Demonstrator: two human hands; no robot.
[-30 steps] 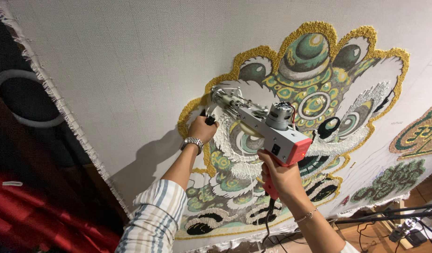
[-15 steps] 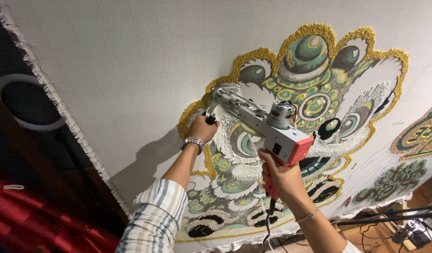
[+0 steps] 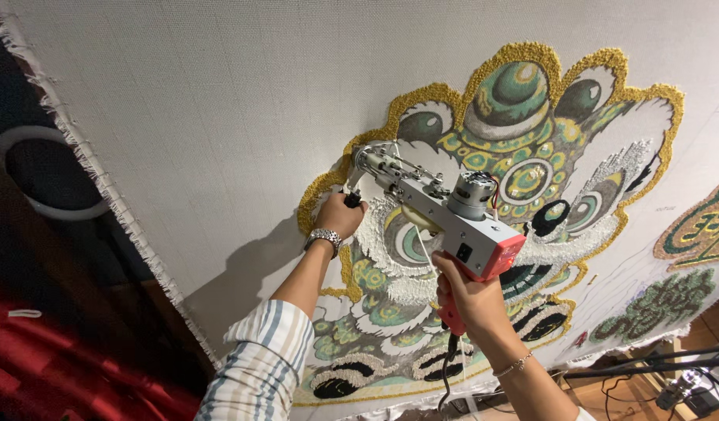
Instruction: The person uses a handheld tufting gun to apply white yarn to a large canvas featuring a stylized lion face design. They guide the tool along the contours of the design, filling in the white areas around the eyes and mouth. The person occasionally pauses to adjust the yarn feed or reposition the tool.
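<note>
Tufting gun (image 3: pixel 437 214) in both hands, tip at design's (image 3: pixel 523 187) gold edge w/ bare cloth (image 3: pixel 219 117) beyond.

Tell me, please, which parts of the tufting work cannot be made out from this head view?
- Needle tip of the tufting gun: hidden behind the gun's front where it meets the cloth.
- Front grip: covered by the left hand.
- Red handle and trigger: wrapped by the right hand.
- Power cord: cut off by the bottom edge.
- Lion design: partly hidden by gun and arms.
</note>
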